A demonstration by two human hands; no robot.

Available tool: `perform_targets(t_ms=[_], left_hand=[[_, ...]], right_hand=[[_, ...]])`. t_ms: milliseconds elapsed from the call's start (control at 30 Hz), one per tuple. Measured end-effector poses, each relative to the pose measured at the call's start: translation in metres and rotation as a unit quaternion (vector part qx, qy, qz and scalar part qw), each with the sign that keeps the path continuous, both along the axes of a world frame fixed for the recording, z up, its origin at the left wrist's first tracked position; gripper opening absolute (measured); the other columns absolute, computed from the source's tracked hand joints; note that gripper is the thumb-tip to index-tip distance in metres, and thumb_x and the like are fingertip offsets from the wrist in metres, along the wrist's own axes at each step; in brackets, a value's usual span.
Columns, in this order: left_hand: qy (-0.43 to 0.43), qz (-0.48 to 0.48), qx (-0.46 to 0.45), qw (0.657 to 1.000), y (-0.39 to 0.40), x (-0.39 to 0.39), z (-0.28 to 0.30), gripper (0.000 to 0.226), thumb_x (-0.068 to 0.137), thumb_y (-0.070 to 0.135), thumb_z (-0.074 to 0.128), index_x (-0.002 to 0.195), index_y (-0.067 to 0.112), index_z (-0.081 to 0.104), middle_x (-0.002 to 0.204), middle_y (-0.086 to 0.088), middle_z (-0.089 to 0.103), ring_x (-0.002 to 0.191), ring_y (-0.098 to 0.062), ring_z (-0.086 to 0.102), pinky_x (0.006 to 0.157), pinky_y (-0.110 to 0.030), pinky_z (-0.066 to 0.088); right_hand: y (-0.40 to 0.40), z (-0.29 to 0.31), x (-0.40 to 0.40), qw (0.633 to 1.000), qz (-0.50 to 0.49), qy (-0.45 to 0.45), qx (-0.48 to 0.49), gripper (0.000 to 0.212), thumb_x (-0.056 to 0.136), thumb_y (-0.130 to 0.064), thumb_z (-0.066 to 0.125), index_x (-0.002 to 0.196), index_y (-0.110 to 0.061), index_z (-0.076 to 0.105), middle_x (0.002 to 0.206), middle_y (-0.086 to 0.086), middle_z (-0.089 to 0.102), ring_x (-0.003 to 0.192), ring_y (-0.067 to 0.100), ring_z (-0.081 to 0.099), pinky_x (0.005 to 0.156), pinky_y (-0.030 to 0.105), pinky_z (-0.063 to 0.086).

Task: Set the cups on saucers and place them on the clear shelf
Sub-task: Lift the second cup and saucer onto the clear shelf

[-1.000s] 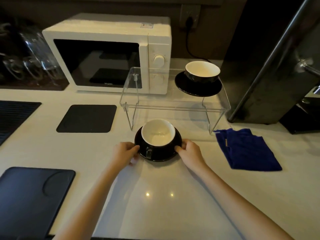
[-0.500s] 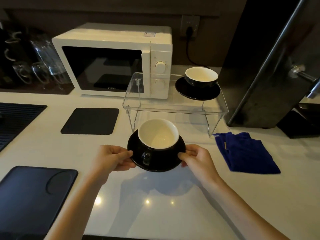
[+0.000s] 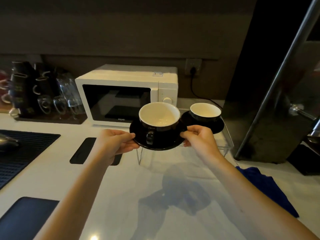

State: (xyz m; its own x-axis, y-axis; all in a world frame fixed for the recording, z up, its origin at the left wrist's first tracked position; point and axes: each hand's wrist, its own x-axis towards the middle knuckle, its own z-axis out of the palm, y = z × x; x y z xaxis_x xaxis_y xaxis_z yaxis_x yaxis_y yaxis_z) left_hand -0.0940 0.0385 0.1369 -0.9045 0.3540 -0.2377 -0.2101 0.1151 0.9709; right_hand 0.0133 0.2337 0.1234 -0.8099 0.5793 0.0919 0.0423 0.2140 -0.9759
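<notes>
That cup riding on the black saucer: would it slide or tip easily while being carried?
Probably it can slide: the cup sits loose on a glossy saucer. It looks rigid and breakable, likely ceramic. Its wide, low shape should resist tipping, and the left hand and right hand hold the saucer level.

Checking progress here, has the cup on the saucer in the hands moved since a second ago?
Yes. The held cup and saucer rose off the counter toward the shelf, now level with the microwave door.
</notes>
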Motion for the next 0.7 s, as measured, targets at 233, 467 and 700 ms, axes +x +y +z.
perform_targets(t_ms=[233,467,700], left_hand=[[0.010,0.021,-0.042,0.999,0.034,-0.040,0.000,0.008,0.080,0.004,0.061,0.073,0.002,0.063,0.071,-0.018,0.068,0.043,-0.010,0.066,0.042,-0.016,0.052],[0.010,0.019,-0.077,0.997,0.049,-0.063,-0.014,0.010,0.080,0.003,0.061,0.071,0.001,0.062,0.066,-0.018,0.068,0.040,-0.011,0.064,0.038,-0.016,0.049],[-0.007,0.009,-0.087,0.996,0.053,-0.073,-0.029,0.009,0.080,0.004,0.062,0.072,0.000,0.063,0.045,-0.007,0.067,0.041,-0.011,0.064,0.039,-0.017,0.050]], right_hand=[[0.021,0.006,-0.045,0.998,-0.036,-0.049,-0.010,0.028,0.082,-0.003,0.059,0.061,-0.021,0.053,0.067,0.003,0.060,0.067,0.017,0.059,0.069,0.030,0.052],[0.033,-0.012,-0.065,0.994,-0.047,-0.092,0.023,0.015,0.081,-0.006,0.063,0.069,-0.013,0.060,0.064,0.002,0.061,0.058,0.016,0.061,0.061,0.027,0.052],[0.034,-0.027,-0.070,0.992,-0.065,-0.090,0.061,0.010,0.083,-0.009,0.061,0.078,-0.001,0.064,0.068,0.010,0.064,0.048,0.014,0.059,0.037,0.006,0.040]])
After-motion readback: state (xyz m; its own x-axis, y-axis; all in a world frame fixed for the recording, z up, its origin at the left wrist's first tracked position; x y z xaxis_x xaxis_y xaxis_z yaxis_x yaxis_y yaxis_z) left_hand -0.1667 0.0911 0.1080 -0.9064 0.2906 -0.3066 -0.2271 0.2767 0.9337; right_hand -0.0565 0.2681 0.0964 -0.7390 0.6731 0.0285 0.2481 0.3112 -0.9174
